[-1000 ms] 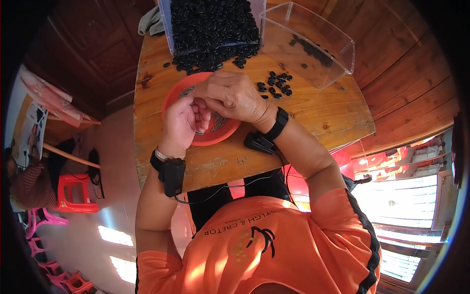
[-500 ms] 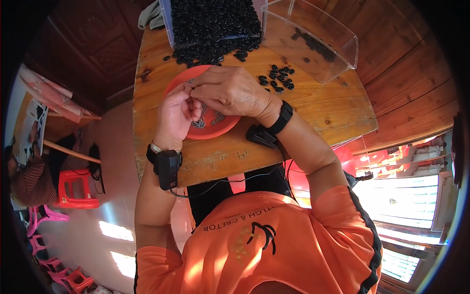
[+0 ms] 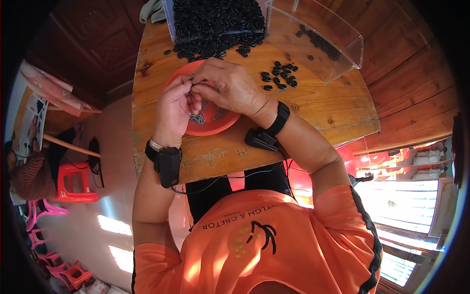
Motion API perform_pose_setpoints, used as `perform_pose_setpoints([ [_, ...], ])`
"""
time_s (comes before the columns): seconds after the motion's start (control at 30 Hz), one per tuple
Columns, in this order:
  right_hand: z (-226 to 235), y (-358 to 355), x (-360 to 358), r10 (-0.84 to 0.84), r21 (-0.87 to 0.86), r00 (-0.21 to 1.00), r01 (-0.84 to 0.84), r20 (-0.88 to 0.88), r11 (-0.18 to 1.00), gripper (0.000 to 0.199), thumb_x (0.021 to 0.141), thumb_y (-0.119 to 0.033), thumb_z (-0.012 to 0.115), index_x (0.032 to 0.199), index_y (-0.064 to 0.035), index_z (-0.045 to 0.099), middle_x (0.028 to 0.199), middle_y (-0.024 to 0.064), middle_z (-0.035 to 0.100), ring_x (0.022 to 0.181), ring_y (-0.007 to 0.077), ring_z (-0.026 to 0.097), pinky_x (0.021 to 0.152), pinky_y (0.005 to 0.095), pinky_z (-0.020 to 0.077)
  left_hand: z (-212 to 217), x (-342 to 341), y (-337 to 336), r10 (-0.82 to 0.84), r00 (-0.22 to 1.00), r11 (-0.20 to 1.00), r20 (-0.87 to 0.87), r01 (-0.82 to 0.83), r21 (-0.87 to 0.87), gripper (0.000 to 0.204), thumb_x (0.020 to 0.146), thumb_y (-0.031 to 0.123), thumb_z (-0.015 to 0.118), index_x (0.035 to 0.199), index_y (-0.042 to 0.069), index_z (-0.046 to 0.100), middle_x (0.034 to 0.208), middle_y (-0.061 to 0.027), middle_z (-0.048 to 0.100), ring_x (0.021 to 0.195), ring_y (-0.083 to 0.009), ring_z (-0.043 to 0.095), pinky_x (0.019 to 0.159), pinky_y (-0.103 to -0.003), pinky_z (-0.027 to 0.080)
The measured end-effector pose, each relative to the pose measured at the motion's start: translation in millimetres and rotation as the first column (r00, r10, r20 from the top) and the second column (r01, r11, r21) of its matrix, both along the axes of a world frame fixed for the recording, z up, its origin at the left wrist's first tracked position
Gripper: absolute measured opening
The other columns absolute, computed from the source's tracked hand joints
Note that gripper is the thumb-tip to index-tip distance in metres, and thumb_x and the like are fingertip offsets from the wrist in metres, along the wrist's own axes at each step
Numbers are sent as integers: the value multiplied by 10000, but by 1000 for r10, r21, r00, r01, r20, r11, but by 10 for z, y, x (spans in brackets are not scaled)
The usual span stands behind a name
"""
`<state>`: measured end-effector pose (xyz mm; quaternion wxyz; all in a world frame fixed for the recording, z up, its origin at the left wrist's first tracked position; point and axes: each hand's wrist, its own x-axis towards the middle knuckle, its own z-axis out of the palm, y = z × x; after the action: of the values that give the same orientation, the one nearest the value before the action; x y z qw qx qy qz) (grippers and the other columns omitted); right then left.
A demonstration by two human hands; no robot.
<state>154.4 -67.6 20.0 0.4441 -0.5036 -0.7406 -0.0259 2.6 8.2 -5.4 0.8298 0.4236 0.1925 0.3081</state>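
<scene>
Over an orange-red bowl [image 3: 218,128] on the wooden table, my two hands meet with their fingertips nearly touching. My left hand [image 3: 175,109] pinches with thumb and forefinger, its other fingers curled; what lies in the pinch is too small to make out. From the right, my right hand [image 3: 232,88] bends over with its thumb and fingers pinched together, and whatever is in them is hidden. Small grey metal pieces [image 3: 197,118] lie in the bowl beneath my hands. Right of the bowl is a loose group of small black oval parts [image 3: 279,74].
A clear bin [image 3: 170,20] at the far side spills a heap of black parts [image 3: 215,29] onto the wooden table [image 3: 323,110]. A clear tray [image 3: 361,54] with a few black parts stands far right. A red stool [image 3: 76,196] is on the floor at left.
My right hand's fingers have lifted and arched away from the left fingertips, so more of the pinch shows. My left hand has turned slightly over the bowl.
</scene>
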Motion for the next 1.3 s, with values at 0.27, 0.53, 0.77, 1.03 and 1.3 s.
perform_pose_setpoints([
  [0.27, -197, -46, 7, 141, -222, 925, -63, 354, 973, 153, 705, -160, 689, 837, -89, 656, 863, 59, 600, 896, 248, 580, 737, 369, 485, 7, -71, 146, 237, 971, 971, 3, -237, 24, 132, 892, 136, 505, 903, 38, 592, 696, -16, 567, 545, -105, 508, 484, -218, 371],
  [0.53, -191, -89, -143, 148, -295, 889, -15, 433, 955, 144, 702, -143, 674, 840, -99, 674, 874, 57, 607, 910, 241, 571, 748, 359, 481, 57, -56, 30, 299, 953, 941, -52, -285, 180, 108, 877, 122, 531, 876, 41, 602, 684, -12, 579, 534, -91, 507, 484, -202, 371],
  [0.77, -82, -52, -50, 67, -412, 977, 23, 204, 911, 100, 734, -132, 649, 821, -85, 666, 796, 82, 621, 772, 285, 608, 688, 377, 482, 65, -41, -5, 290, 953, 945, -83, -272, 180, 113, 872, 130, 535, 862, 42, 605, 674, -11, 578, 516, -87, 507, 465, -203, 368],
  [1.03, -122, 13, 31, 90, -460, 974, -179, -208, 870, 79, 776, -107, 646, 840, -71, 674, 781, 60, 652, 738, 183, 616, 682, 302, 481, 56, -28, -8, 244, 969, 960, -41, -235, 150, 131, 873, 132, 527, 871, 30, 609, 667, -12, 581, 505, -89, 504, 461, -200, 365],
  [1.3, -146, 52, 98, 82, -461, 820, -397, -566, 793, 109, 837, -85, 648, 893, 7, 664, 822, 5, 658, 759, 59, 573, 728, 222, 479, 79, -29, -64, 236, 968, 962, -79, -222, 160, 150, 881, 146, 515, 878, 28, 607, 680, -23, 582, 518, -91, 516, 463, -197, 374],
])
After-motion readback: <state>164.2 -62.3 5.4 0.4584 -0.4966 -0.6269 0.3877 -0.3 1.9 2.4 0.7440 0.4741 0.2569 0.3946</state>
